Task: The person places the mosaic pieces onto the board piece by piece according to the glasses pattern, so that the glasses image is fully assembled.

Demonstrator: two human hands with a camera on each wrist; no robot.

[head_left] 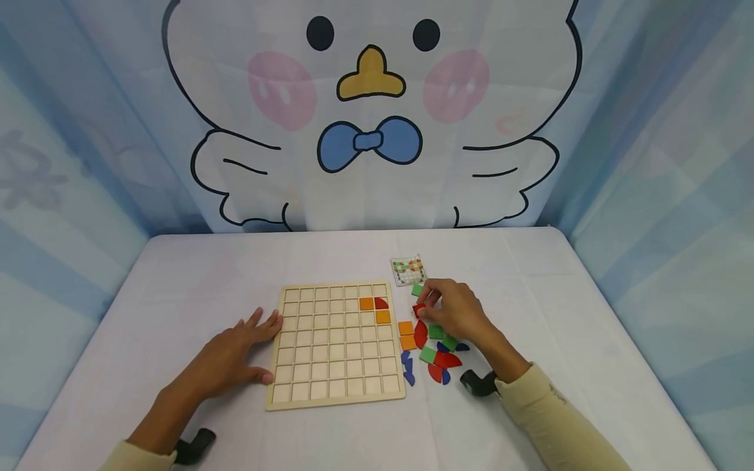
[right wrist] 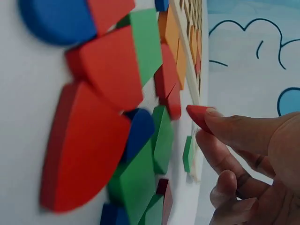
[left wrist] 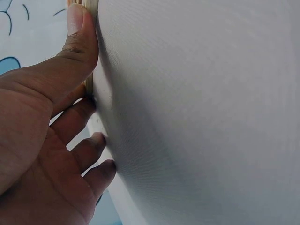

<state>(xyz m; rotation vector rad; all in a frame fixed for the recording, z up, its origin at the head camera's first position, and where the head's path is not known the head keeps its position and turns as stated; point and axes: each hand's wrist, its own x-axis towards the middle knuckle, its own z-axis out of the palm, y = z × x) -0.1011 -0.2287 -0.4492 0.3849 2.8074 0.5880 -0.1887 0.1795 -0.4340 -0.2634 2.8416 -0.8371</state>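
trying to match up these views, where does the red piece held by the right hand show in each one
Head: just right of centre, below mid-height, the red piece in the right hand.
Left wrist: not in it.
Right wrist: right of centre, about mid-height.
Shared landmark: the wooden grid board, lower centre, upper left and upper right of centre, respectively.

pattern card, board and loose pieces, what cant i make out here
Head: the exact pattern on the card, too small.
Right wrist: the full outline of the held red piece, covered by the right hand; the top-left blue piece, blurred and cut by the top edge.
Left wrist: most of the board, behind the left hand and cut by the top edge.
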